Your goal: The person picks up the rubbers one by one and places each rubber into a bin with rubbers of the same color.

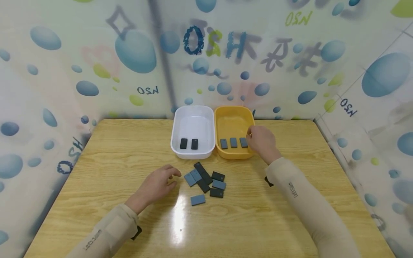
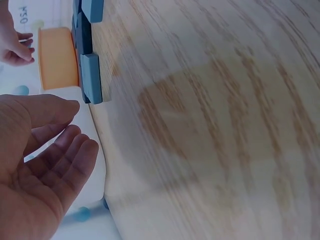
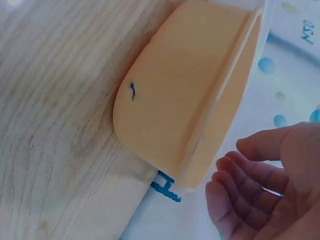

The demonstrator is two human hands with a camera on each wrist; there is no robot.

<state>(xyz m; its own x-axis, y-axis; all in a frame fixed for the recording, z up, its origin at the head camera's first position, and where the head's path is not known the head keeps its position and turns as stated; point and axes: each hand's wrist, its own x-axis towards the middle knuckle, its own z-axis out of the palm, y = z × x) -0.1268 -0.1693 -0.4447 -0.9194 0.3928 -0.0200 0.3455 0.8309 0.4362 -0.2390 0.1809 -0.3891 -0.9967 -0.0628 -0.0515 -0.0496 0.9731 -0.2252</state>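
My left hand (image 1: 158, 182) hovers over the table, fingers loosely bent and holding nothing, just left of a loose group of small flat rectangular blocks. In that group lie blue-grey blocks (image 1: 219, 184) and black blocks (image 1: 216, 193), some overlapping. One blue-grey block (image 1: 198, 200) sits apart at the front. My right hand (image 1: 260, 140) is over the right rim of the yellow bin (image 1: 235, 156), with slack fingers and nothing between them in the right wrist view. Inside that bin, three blue-grey blocks (image 1: 233, 142) stand in a row beside the fingertips.
A white bin (image 1: 193, 156) adjoins the yellow one on the left and holds two black blocks (image 1: 183, 143). Both stand near the back edge of the wooden table (image 1: 129, 143), before a patterned wall covering (image 1: 226, 86). A dark band shows under each sleeve.
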